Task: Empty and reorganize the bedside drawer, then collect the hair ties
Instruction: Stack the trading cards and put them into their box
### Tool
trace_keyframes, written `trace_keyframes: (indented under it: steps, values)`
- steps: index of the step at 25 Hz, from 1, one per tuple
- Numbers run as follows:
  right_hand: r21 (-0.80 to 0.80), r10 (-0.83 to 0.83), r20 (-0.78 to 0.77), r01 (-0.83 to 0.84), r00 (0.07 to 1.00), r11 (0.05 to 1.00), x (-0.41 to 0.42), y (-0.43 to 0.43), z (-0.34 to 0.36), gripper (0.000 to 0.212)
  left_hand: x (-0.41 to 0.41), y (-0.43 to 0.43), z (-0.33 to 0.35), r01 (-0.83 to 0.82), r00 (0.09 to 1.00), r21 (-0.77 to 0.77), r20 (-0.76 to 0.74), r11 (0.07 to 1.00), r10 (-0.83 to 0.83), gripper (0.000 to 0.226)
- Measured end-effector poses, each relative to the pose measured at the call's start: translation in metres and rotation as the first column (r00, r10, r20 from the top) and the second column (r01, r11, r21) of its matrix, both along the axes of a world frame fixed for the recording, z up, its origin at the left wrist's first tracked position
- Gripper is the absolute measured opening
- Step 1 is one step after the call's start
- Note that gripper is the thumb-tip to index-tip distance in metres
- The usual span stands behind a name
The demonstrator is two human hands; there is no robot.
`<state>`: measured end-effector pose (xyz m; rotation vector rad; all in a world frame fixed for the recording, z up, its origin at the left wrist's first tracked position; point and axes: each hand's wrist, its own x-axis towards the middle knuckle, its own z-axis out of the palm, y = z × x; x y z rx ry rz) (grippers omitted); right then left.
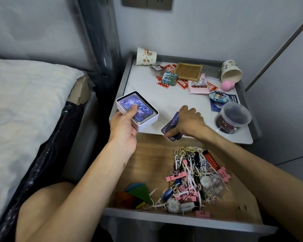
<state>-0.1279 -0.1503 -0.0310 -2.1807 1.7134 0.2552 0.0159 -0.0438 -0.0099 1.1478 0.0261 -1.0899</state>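
While the drawer (147, 165) stands pulled open, the left hand (125, 126) holds a white box (147, 123) of purple cards just past the drawer's far left corner, with its thumb on the top card. The right hand (189, 122) pinches a few loose cards (172, 127) at the drawer's far edge, on the table top (147, 81). Inside the drawer, on its right side, lie the hair ties (181, 151) (small pale loops), mixed up with pink clips (224, 173) and white floss picks (156, 203). Coloured flat shapes (138, 193) lie in the drawer's near left corner.
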Motion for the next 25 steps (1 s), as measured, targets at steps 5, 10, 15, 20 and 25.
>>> trace_keyframes:
  steps: [5, 10, 15, 20, 25]
  values:
    - [0.006, 0.001, 0.278, -0.003, 0.961, 1.0, -0.012, -0.001, -0.005, 0.073, 0.003, 0.0, -0.003, 0.0, 1.0, -0.001, -0.004, 1.0, 0.0, 0.034]
    - [0.118, -0.083, 0.699, 0.0, 0.71, 0.993, -0.049, 0.015, 0.025, 0.034, 0.001, 0.001, -0.006, 0.122, 0.991, 0.02, 0.049, 0.992, -0.123, 0.037]
    - [0.435, -0.348, 0.846, -0.148, 0.404, 0.888, -0.082, 0.026, 0.054, 0.036, -0.018, 0.007, -0.009, 0.419, 0.879, 0.111, 0.199, 0.901, -0.433, 0.04]
    - [0.476, -0.385, 0.807, -0.106, 0.448, 0.873, -0.084, 0.014, 0.036, 0.029, -0.042, 0.006, -0.017, 0.603, 0.772, 0.128, 0.154, 0.787, -0.616, 0.041]
    - [0.306, -0.2, 0.739, -0.056, 0.643, 0.95, -0.092, 0.008, 0.046, 0.024, -0.05, 0.002, -0.02, 0.644, 0.733, 0.146, 0.164, 0.751, -0.66, 0.052]
